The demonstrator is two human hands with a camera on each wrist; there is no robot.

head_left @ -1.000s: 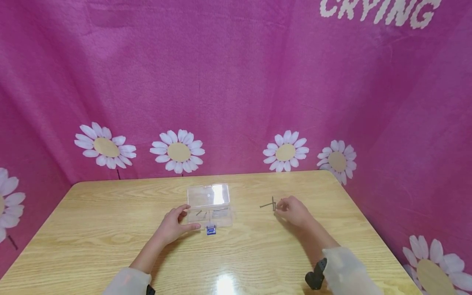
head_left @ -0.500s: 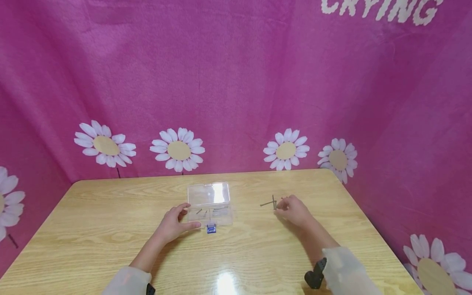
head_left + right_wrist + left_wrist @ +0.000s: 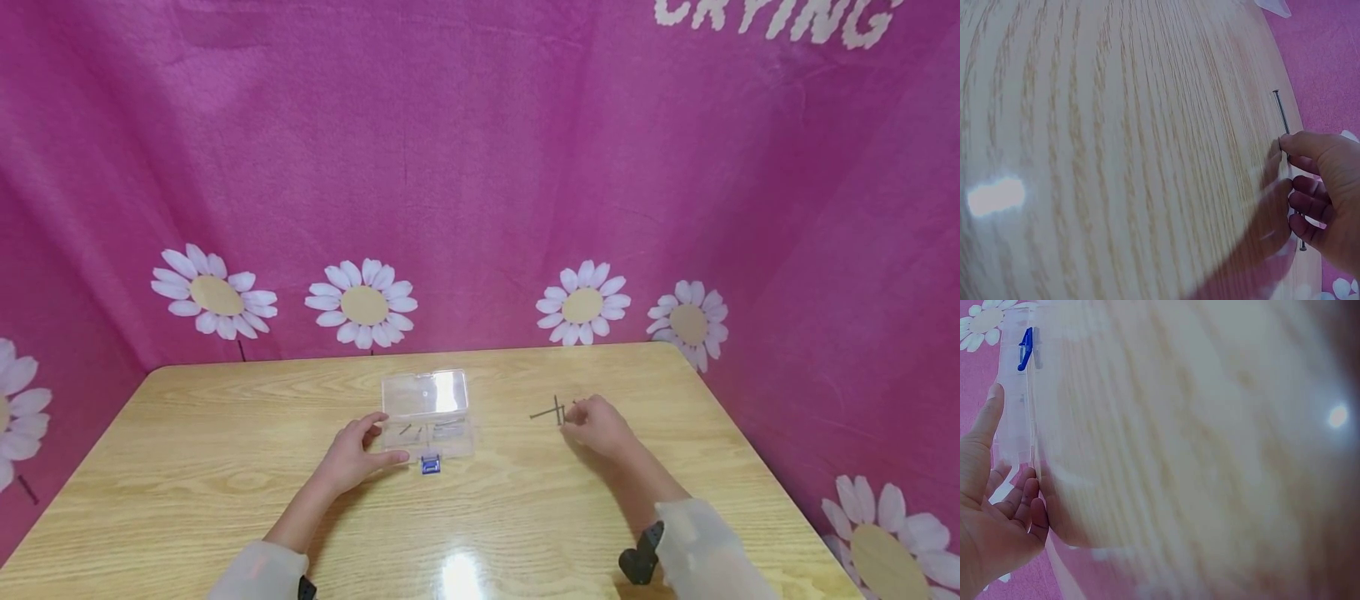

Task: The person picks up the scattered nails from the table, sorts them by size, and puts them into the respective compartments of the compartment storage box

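A clear plastic box (image 3: 457, 448) stands on the table with its lid (image 3: 405, 396) raised at the back and a blue latch (image 3: 431, 465) at its front. My left hand (image 3: 352, 457) grips the box's left end, thumb along the front wall and fingers at the back. Inside the compartments lie a few nails (image 3: 448, 423). To the right, dark nails (image 3: 542, 413) lie crossed on the wood. At their right side my right hand (image 3: 597, 427) pinches a nail (image 3: 564, 412) between thumb and fingertips; the curled fingers partly hide it. Another nail head (image 3: 1302, 247) shows below those fingers.
The wooden table (image 3: 480, 517) ends at a pink curtain (image 3: 480, 183) with daisies behind it. Bare tabletop lies between the box and the loose nails. A bright light reflection (image 3: 461, 575) shows near the front.
The nail at my right fingertips has shifted slightly right, apart from the crossed nails. My left hand and the box stay in place; the head view tilts slightly.
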